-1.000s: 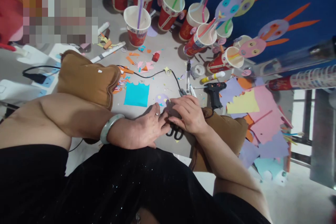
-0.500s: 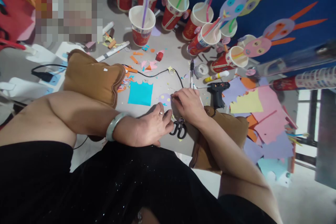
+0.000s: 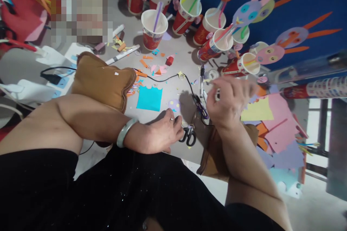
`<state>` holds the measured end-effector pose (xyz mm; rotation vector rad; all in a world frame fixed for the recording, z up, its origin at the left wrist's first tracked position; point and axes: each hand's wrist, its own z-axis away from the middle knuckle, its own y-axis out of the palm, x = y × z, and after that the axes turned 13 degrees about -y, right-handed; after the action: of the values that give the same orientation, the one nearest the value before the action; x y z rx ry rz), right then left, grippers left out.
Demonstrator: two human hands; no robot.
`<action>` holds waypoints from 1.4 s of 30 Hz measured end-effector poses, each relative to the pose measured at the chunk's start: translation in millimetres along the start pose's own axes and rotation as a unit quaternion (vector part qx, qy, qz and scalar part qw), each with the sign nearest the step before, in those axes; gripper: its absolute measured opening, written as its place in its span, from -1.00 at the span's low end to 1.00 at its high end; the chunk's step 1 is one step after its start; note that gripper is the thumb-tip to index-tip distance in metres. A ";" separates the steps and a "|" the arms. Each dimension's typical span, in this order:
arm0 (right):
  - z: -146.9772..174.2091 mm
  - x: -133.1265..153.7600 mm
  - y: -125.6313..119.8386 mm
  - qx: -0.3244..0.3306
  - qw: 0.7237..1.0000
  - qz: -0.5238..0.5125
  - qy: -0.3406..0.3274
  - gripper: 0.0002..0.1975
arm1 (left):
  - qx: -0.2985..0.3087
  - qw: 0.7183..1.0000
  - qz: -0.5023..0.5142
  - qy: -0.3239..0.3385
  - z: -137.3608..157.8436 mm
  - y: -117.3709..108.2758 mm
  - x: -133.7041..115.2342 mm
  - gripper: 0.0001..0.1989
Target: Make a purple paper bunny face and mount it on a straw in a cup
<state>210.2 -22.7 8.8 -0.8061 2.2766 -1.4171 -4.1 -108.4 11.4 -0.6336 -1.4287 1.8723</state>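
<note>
While the small lilac paper oval with pale yellow spots (image 3: pixel 174 104) is lying flat on the grey tabletop (image 3: pixel 179 48), the left hand (image 3: pixel 162 131) is resting just below it, perhaps for steadying it; whether they are touching is unclear. Its thumb is standing apart from loosely bent fingers, gripping nothing visible. Black-handled metal scissors (image 3: pixel 189 136) are lying beside those fingers, probably for easy reach. The right hand (image 3: pixel 229 103) is hovering blurred, fingers curling inward; what it is gripping, if anything, I cannot tell. Its forearm is crossing a brown fabric cushion (image 3: pixel 217 155), apparently serving as padding.
</note>
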 end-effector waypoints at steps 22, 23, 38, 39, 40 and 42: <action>-110.1 2.2 106.6 0.234 0.959 -0.154 -0.037 -0.80 | -0.029 0.999 -0.014 0.012 -0.8 -5.4 2.7 -0.19; -111.1 1.0 107.6 0.242 0.955 -0.165 -0.035 -0.81 | -0.027 0.999 -0.012 0.011 -1.1 -6.0 3.3 -0.20; -111.8 17.4 96.1 0.232 0.956 -0.181 0.011 -0.80 | -0.038 0.999 -0.002 -0.008 -7.0 -2.4 7.7 -0.22; -112.4 18.9 98.2 0.235 0.955 -0.179 0.012 -0.81 | -0.042 0.999 -0.003 -0.006 -7.3 -2.1 7.9 -0.22; -112.7 19.6 100.1 0.238 0.955 -0.180 0.012 -0.82 | -0.046 0.999 -0.003 -0.004 -7.5 -1.7 8.1 -0.22; -112.4 18.6 102.4 0.242 0.952 -0.187 0.008 -0.85 | -0.051 0.999 -0.001 -0.002 -7.8 -1.0 8.4 -0.23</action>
<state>104.1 79.6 -32.8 -1.0881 1.7150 -2.0407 -3.6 -97.0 10.4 -0.6772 -1.5337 1.8080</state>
